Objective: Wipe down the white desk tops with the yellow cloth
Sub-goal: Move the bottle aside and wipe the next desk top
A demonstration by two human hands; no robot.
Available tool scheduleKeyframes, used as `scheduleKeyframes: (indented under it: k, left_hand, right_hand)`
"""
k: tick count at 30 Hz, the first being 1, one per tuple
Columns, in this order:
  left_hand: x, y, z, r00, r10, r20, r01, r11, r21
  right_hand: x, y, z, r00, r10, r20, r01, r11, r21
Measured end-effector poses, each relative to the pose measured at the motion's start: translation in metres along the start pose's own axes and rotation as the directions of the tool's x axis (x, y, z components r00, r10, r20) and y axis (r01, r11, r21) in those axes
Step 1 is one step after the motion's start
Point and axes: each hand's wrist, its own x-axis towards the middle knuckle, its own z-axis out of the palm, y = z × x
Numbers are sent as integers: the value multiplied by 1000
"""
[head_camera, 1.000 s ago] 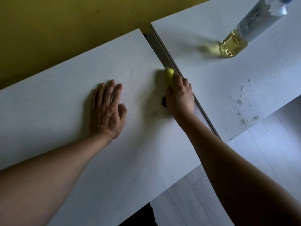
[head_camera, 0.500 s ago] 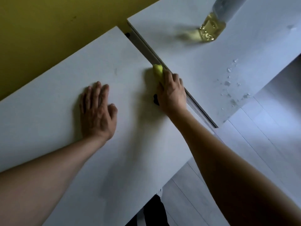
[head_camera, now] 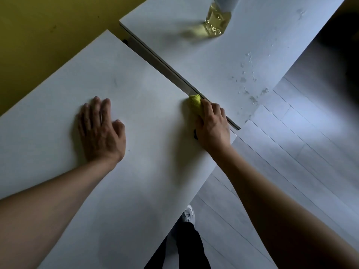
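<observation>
Two white desks meet at a narrow gap. The near white desk top fills the left and middle; the second desk top runs off to the upper right. My right hand holds the bunched yellow cloth against the near desk's right edge, close to the front corner; only the cloth's tip shows beyond my fingers. My left hand rests flat on the near desk, fingers straight and together.
A clear bottle of yellowish liquid stands on the second desk at the top. Water droplets lie scattered near that desk's front edge. A yellow wall is behind. Pale plank floor lies right, my shoe below.
My right hand has slid the cloth along the near desk's right edge toward the front corner. My left hand has stayed flat on the desk. The view has shifted.
</observation>
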Motion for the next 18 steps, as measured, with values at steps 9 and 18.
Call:
scheduleKeyframes:
  k: [9,18]
  left_hand:
    - [-4,-2,1,1000,11,-9,-11,1000,-9]
    - [-5,-1,1,1000,4,7,-4,1000,4]
  right_hand:
    - [-34,40,-17,1000,-10,28,11,1000,-16]
    - [-108,90,-15,984,162,-68,-147,972,185]
